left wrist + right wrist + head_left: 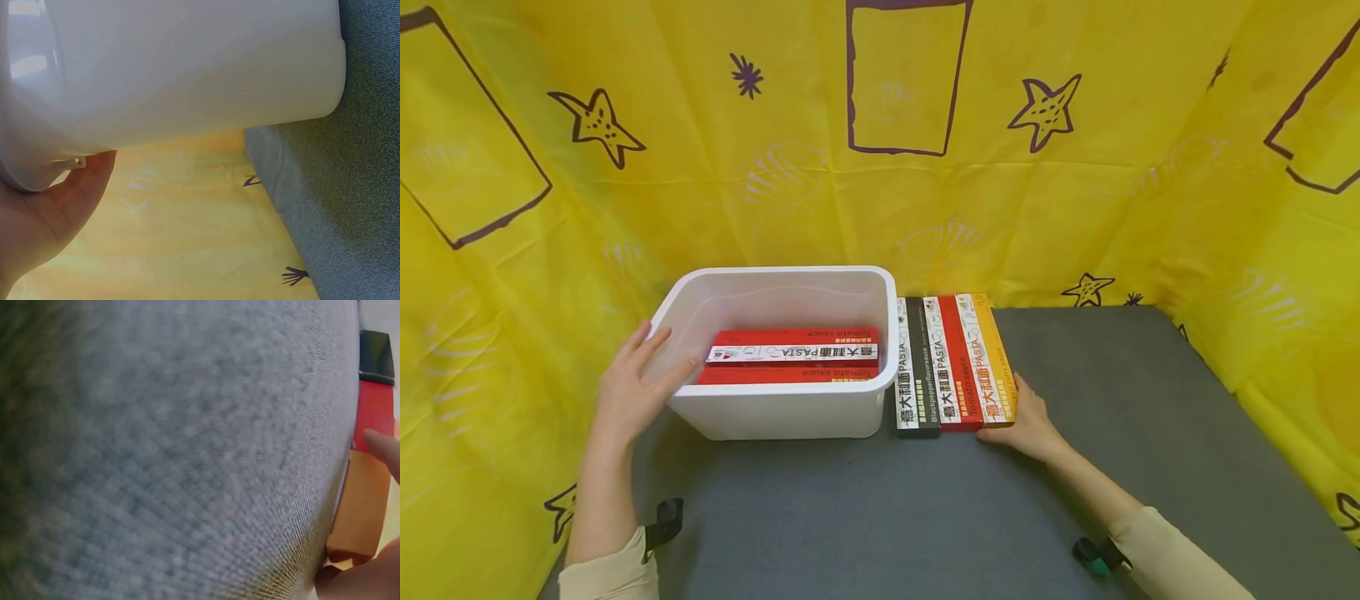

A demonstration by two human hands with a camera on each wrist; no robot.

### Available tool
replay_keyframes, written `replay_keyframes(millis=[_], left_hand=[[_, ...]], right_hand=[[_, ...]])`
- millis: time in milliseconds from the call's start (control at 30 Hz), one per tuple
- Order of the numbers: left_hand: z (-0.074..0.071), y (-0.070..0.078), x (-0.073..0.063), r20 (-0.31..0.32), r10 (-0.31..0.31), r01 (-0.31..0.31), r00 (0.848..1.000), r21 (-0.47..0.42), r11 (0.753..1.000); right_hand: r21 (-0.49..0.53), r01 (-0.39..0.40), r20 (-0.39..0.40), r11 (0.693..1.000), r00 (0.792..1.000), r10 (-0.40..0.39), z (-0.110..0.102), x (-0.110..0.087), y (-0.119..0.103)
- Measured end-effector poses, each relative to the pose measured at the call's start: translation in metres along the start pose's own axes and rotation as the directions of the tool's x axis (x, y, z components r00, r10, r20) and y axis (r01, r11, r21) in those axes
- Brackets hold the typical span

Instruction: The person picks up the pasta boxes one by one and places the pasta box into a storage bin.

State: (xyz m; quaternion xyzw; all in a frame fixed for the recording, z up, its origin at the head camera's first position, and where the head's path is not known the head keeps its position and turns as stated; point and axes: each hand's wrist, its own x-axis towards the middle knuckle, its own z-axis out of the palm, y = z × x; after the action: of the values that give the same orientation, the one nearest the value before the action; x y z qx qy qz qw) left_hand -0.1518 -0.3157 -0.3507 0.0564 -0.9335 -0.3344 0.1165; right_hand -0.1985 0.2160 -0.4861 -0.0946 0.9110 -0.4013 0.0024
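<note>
On the left, my left hand (pixel 634 379) holds the rim of a white plastic bin (pixel 775 414), the thumb lying over the edge. In the left wrist view its fingers (pixel 94 181) bend under the rim outside. Red tomato sauce pasta boxes (pixel 786 377) lie inside the bin. Just right of it, a black pasta box (pixel 919 392), a red pasta box (pixel 958 367) and a yellow pasta box (pixel 992 358) lie side by side. My right hand (pixel 1026 423) grips the yellow box's near right corner; its thumb (pixel 381 445) reaches the red box's end in the right wrist view.
A dark grey cloth surface (pixel 850 508) lies under everything. Yellow printed fabric (pixel 790 192) hangs at the back and both sides, close behind the bin and the boxes. The black box lies right against the bin's right side.
</note>
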Motion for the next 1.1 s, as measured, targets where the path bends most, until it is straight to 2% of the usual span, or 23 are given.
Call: replay_keyframes(millis=[133,300,600,933,1100], left_hand=[[0.0,0.0,0.0,-0.001,-0.008,0.008,1.0,-0.001,1.0],[0.0,0.001,-0.001,0.0,-0.018,0.018,1.0,-0.005,1.0],[-0.001,0.002,-0.003,0.005,-0.03,0.03,1.0,-0.011,0.999],[-0.001,0.002,-0.003,0.001,-0.024,0.024,1.0,-0.017,1.0],[-0.001,0.003,-0.003,0.004,-0.026,0.027,1.0,-0.018,0.999]], right_hand=[[-0.024,0.058,-0.034,0.998,0.998,-0.059,0.003,0.001,-0.001],[-0.035,0.083,-0.052,0.996,0.995,-0.084,0.003,0.001,-0.002],[-0.038,0.022,-0.066,0.999,0.998,-0.025,0.002,0.002,-0.003],[-0.011,0.01,-0.065,1.0,0.998,-0.011,-0.002,0.002,-0.005],[0.02,-0.035,-0.047,0.999,0.998,0.036,-0.008,-0.001,-0.005]])
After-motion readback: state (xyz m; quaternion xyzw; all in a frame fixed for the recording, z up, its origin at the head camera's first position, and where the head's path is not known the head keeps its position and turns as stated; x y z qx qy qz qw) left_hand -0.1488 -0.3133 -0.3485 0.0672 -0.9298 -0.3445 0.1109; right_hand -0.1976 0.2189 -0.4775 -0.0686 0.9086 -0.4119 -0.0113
